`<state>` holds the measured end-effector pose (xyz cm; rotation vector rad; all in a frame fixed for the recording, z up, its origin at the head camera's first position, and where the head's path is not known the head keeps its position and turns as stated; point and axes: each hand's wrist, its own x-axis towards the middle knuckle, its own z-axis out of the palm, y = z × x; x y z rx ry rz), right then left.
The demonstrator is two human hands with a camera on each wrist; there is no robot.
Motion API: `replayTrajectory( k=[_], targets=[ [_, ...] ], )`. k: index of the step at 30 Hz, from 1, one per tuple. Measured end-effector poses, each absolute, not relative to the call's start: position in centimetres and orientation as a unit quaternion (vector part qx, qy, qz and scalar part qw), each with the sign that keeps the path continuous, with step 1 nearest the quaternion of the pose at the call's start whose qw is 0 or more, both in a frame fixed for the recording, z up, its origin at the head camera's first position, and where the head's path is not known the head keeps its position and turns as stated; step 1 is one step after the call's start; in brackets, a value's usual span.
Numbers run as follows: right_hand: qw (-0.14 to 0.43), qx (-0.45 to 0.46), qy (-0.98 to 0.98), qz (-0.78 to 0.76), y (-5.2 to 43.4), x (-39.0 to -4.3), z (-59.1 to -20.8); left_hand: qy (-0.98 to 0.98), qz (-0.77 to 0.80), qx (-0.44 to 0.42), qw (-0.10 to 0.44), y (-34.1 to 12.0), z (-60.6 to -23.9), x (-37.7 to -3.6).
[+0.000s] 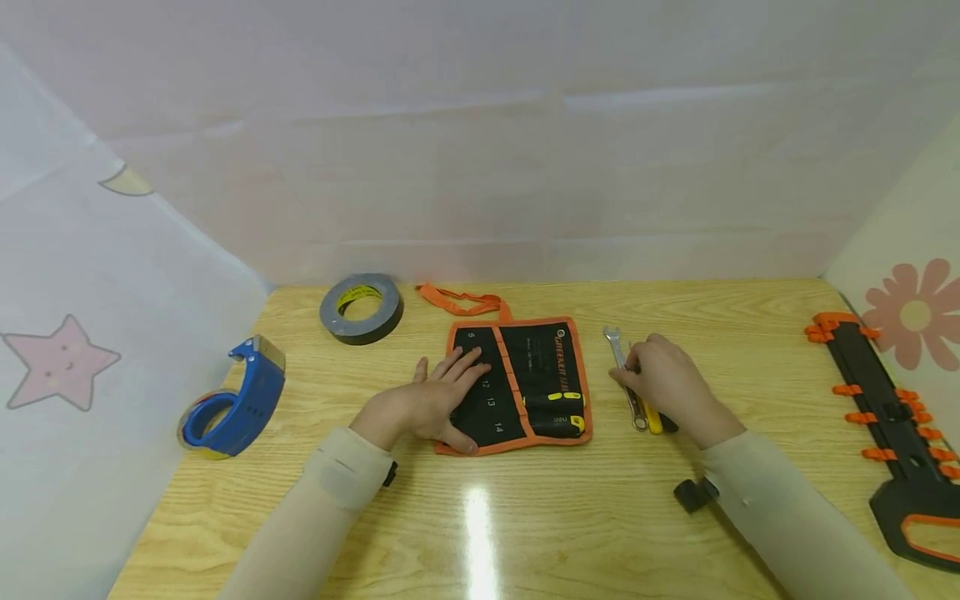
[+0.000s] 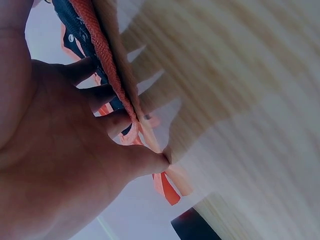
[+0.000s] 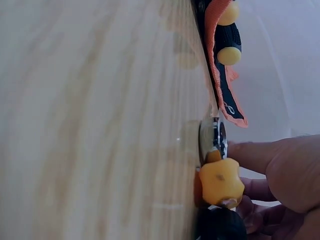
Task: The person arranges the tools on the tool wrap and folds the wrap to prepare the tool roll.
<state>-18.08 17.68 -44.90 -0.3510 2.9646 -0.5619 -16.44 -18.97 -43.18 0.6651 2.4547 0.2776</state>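
Pouch point(image 1: 538, 375) flat on the table point(image 1: 585, 517), black with orange edging, and the left hand point(image 1: 429, 403) lies across its numbered side, fingers spread! Just to the right, the right hand point(image 1: 667, 379) bends down over a wrench point(image 1: 617, 343) and a yellow handle point(image 1: 655, 422); whether it pinches either one, the views cannot tell.

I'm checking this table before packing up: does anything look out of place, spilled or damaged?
Nothing looks spilled or damaged. Possibly out of place: the silver metal open-ended wrench and yellow-ended tool by the right hand lie outside the black, orange-edged fabric pouch, though yellow-and-black tools sit in its pockets.
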Motion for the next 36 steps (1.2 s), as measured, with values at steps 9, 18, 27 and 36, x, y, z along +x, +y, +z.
replayTrajectory(
  k=[9,18,27,36],
  targets=[
    [0.065,-0.096,0.97,-0.214,17.4,-18.5,-44.9,0.92,0.098,0.251,0.286,-19.0,-43.1,-16.5],
    [0.043,-0.09,0.967,-0.236,17.7,-18.3,-44.8,0.92,0.091,0.254,0.284,-18.9,-43.2,-16.5],
    [0.042,-0.089,0.963,-0.249,17.9,-18.1,-44.7,0.919,0.092,0.257,0.285,-18.9,-43.1,-16.5],
    [0.04,-0.101,0.954,-0.281,17.9,-17.7,-43.2,0.919,0.094,0.252,0.287,-18.9,-43.1,-16.5]
  ],
)
